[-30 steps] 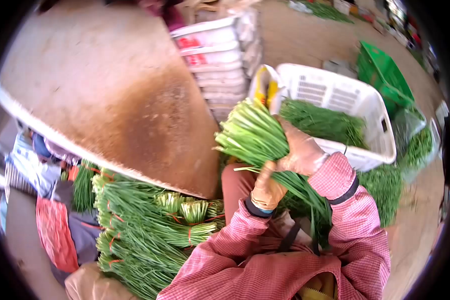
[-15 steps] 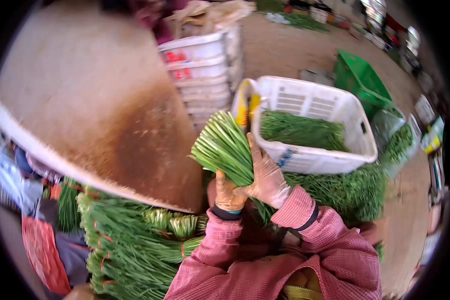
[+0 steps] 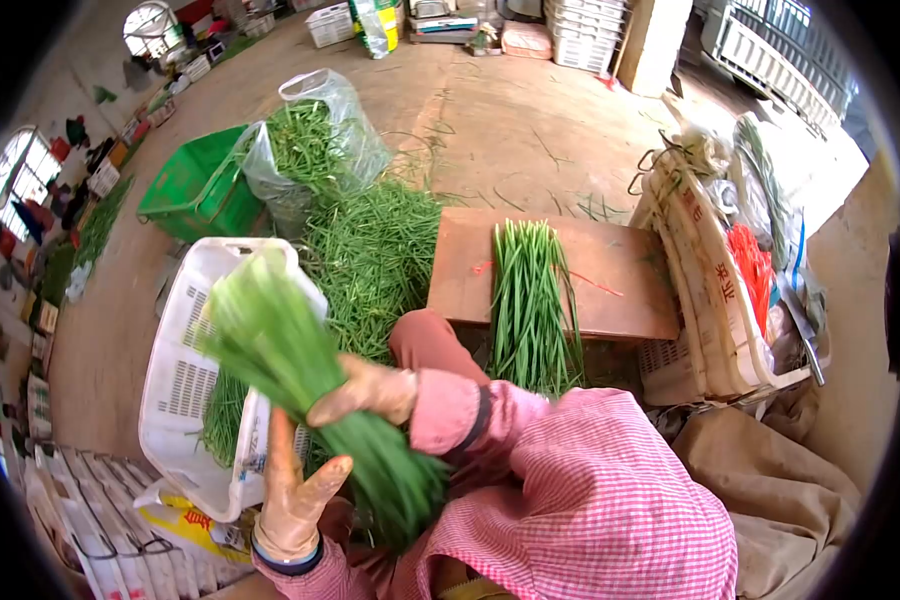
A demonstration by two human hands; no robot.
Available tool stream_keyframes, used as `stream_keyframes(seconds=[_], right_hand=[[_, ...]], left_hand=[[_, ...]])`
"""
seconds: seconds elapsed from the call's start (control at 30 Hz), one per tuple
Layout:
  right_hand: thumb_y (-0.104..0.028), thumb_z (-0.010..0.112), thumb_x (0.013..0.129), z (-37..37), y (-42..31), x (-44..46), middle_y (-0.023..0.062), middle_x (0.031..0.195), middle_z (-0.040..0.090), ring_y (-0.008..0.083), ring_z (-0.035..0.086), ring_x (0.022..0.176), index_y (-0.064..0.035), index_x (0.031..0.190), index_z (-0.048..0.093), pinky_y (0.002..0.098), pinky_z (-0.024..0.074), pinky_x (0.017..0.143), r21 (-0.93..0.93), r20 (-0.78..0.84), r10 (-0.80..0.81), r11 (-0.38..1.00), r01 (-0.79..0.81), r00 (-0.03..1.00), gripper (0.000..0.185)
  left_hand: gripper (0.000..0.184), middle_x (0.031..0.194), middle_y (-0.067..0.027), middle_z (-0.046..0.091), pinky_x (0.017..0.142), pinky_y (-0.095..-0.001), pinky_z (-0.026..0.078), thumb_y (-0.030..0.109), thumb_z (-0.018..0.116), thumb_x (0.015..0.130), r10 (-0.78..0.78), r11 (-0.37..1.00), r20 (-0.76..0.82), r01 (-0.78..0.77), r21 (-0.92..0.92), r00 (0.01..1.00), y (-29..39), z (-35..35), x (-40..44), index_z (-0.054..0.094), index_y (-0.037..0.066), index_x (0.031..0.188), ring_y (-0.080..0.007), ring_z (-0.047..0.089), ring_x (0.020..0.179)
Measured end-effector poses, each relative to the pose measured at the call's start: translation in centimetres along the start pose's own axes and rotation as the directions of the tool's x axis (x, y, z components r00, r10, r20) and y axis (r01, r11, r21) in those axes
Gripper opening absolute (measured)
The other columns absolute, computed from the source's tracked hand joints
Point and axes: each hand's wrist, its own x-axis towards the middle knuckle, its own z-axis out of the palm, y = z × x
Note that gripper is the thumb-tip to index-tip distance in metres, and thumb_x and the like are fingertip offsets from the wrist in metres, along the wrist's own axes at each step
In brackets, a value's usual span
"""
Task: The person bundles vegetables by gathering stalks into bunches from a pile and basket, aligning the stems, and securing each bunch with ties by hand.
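Gloved, my right hand (image 3: 368, 391) is wrapped round a thick bunch of chives (image 3: 280, 335), smeared by motion. Its pale cut ends point up and left over the white crate, while the green leaf tips hang toward my lap. Just below the bunch is my left hand (image 3: 295, 490), also gloved, with thumb and fingers spread and nothing in its grasp. Another bunch of chives (image 3: 535, 290) lies on a brown board (image 3: 620, 270) in front of me, across a thin red tie (image 3: 595, 283).
A white crate (image 3: 165, 390) holding greens stands at the left. Behind it are a green crate (image 3: 205, 185), a clear bag of greens (image 3: 315, 150) and a heap of loose leaves (image 3: 375, 260). At right, a tall crate (image 3: 700, 270) carries red strings (image 3: 750, 270) and a knife (image 3: 800, 325).
My view has swung right, bringing the board and second bunch into sight. Both hands were on the bunch before; the left has come off it, and the right still holds it.
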Motion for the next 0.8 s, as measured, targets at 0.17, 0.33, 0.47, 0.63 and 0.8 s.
stream_keyframes(seconds=[0.17,0.33,0.47,0.63,0.8], right_hand=[[-0.005,0.062,0.068,-5.8,-12.0,-11.9,0.0118,0.091,0.058,0.0183,0.059,0.076,0.0004,0.109,0.047,0.0301,0.0521,0.063,0.177,-0.324,-0.167,0.956,0.233,0.931,0.044],[-0.010,0.066,0.070,-12.6,-16.3,-21.6,0.0121,0.084,0.061,0.0206,0.061,0.065,0.0025,0.105,0.049,0.0311,0.0536,0.059,-0.257,-0.781,-0.318,0.948,0.187,0.538,0.041],[-0.029,0.064,0.074,-28.6,-8.3,-21.7,0.0203,0.101,0.055,0.0313,0.058,0.085,-0.0009,0.127,0.026,0.0393,0.0494,0.071,-0.566,-0.643,-0.765,0.439,-0.698,0.040,0.071],[-0.053,0.055,0.074,-34.4,-5.6,-21.3,0.0252,0.101,0.054,0.0370,0.054,0.093,-0.0051,0.127,0.031,0.0439,0.0453,0.075,-0.157,-0.697,-0.712,0.263,-0.952,-0.082,0.075],[-0.052,0.055,0.075,-31.3,-14.8,-21.2,0.0251,0.107,0.052,0.0393,0.053,0.095,-0.0055,0.126,0.037,0.0447,0.0451,0.077,0.207,-0.642,-0.765,-0.244,-0.947,0.057,0.071]], left_hand=[[0.074,0.134,-0.0220,0.027,0.103,-0.0358,0.014,0.019,0.065,0.075,0.091,0.977,0.244,-0.039,-0.211,0.966,0.1,7.2,8.2,0.023,-0.003,0.131,-0.0284,0.023,0.126],[0.069,0.129,-0.0196,0.036,0.101,-0.0336,0.020,0.016,0.065,0.075,-0.003,0.933,0.201,0.075,-0.351,0.980,-2.2,9.7,11.3,0.026,-0.002,0.130,-0.0251,0.032,0.122],[0.066,0.117,-0.0151,0.047,0.095,-0.0307,0.031,0.018,0.065,0.075,0.002,0.902,-0.194,-0.086,-0.423,0.981,-3.9,8.5,12.4,0.030,-0.002,0.127,-0.0205,0.045,0.108],[0.055,0.118,-0.0149,0.048,0.098,-0.0361,0.025,0.021,0.058,0.079,0.096,0.947,-0.651,-0.270,-0.173,0.753,-7.0,-3.4,9.6,0.036,0.002,0.126,-0.0223,0.043,0.113],[0.039,0.108,-0.0105,0.055,0.092,-0.0299,0.033,0.008,0.055,0.081,0.031,0.993,-0.900,-0.116,-0.021,0.435,-11.2,-19.5,0.0,0.045,0.001,0.118,-0.0172,0.050,0.102]])
